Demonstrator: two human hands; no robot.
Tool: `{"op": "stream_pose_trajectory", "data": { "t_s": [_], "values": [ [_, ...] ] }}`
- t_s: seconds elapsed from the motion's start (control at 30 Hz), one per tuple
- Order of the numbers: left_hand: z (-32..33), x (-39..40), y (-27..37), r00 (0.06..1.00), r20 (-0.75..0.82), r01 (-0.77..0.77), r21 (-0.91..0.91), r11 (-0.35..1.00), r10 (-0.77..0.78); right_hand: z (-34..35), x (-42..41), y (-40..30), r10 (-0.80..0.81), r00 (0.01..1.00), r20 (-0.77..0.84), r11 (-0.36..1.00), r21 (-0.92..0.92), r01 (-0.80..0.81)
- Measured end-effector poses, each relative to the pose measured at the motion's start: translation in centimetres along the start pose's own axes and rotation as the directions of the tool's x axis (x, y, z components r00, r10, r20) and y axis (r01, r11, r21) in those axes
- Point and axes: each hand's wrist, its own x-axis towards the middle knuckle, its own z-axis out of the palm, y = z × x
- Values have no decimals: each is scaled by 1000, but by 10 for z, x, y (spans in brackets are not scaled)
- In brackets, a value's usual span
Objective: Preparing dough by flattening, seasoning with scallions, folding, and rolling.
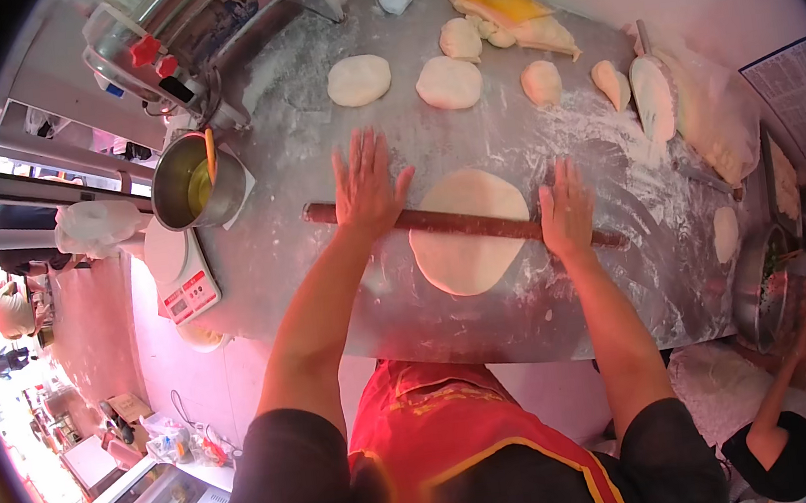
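A dark wooden rolling pin (470, 223) lies across a flat, round dough sheet (469, 263) on the floured metal table (389, 326). On the pin's left part rests my left hand (367, 189), palm down, fingers straight and thumb out to the side. My right hand (567, 212) lies flat over the pin's right part, just beyond the sheet's edge, fingers pointing away from me. Neither hand wraps its fingers around the pin. The sheet shows on both sides of the pin; a strip beneath it is hidden.
Dough rounds (359, 80) and smaller dough pieces (541, 84) sit farther back. At left stand a metal pot (180, 194) with yellow liquid and a kitchen scale (189, 288). A machine (169, 55) fills the back left. A co-worker's arm (778, 389) reaches near a metal bowl (758, 302) at right.
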Motion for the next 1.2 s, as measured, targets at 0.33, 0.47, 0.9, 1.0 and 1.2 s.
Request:
{"op": "stream_pose_trajectory", "data": {
  "t_s": [0.33,0.47,0.9,1.0,1.2],
  "values": [
    [-24,-116,-10,964,132,-197,-225,954,230,10,-25,-31,253,930,268,734,572,-365],
    [-42,-120,7,931,216,-245,-224,943,294,15,33,-51,241,654,717,618,406,-673],
    [-58,-194,11,940,226,-168,-347,923,256,-160,85,-50,-82,992,95,965,258,55],
    [-57,-187,14,908,276,-221,-326,919,316,-88,98,-27,-54,996,72,988,-143,64],
    [-59,-194,13,917,254,-205,-360,910,307,25,42,-71,-152,975,165,987,-29,159]
  ]
}}
